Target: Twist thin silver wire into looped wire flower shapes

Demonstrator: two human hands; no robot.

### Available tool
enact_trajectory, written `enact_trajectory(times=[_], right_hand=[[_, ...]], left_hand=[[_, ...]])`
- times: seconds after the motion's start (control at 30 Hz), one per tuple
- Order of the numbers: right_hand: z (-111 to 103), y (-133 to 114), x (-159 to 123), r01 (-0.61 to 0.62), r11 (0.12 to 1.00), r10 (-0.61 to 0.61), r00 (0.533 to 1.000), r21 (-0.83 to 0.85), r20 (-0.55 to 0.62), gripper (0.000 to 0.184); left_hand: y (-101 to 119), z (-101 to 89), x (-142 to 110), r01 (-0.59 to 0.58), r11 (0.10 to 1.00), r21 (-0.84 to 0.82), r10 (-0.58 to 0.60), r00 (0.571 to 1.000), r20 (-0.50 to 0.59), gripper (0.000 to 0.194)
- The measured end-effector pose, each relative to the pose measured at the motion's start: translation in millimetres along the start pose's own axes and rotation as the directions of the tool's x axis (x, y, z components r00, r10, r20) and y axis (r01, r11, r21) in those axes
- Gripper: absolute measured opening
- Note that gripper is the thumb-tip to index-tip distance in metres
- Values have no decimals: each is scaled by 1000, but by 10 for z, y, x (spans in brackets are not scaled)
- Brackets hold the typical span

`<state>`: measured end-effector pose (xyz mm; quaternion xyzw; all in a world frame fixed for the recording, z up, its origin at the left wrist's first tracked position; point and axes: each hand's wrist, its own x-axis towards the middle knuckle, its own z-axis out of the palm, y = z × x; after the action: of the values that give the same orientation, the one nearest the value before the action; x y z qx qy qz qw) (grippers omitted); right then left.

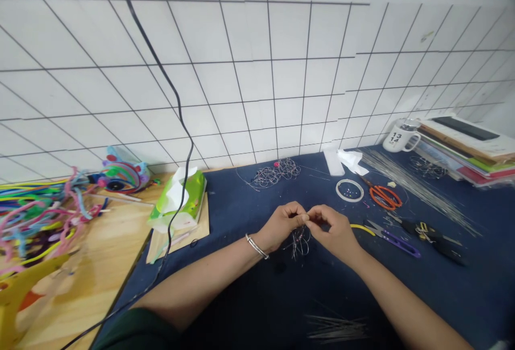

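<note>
Left hand (pixel 284 226) and right hand (pixel 333 232) meet with fingertips together, pinching the wire (pixel 300 243); its loops dangle just below them, over the dark blue cloth (pixel 249 296); to the right lie the purple snips (pixel 396 240), orange scissors (pixel 384 195) and white ring (pixel 350 191); beyond sits coiled wire (pixel 267 176); a tissue pack (pixel 195 199) is left.

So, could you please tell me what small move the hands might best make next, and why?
Perhaps tilt the left hand slightly to bring the pinched spot into view: its fingertips meet those of the right hand just above the wire tangle, and they hide where it is held.
</note>
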<state>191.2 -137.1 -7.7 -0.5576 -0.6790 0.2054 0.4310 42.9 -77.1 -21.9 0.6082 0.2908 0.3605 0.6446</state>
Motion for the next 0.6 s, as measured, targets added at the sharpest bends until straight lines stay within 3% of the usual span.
enact_trajectory(times=[0.17, 0.3, 0.43, 0.6], right_hand=[[22, 13, -2, -72, 997, 72, 997, -5, 2, 7], [-57, 8, 26, -128, 992, 128, 992, -8, 19, 5], [-150, -24, 49, -103, 993, 107, 992, -65, 72, 10], [-216, -46, 38, -42, 999, 47, 983, -30, 179, 14]], left_hand=[[-17, 25, -7, -23, 1000, -4, 23, 999, 38, 24], [7, 11, -18, -102, 978, 183, 100, 995, 21, 21], [46, -38, -23, -242, 894, 378, 235, 970, 63, 18], [73, -67, -36, -427, 751, 503, 372, 904, 212, 17]])
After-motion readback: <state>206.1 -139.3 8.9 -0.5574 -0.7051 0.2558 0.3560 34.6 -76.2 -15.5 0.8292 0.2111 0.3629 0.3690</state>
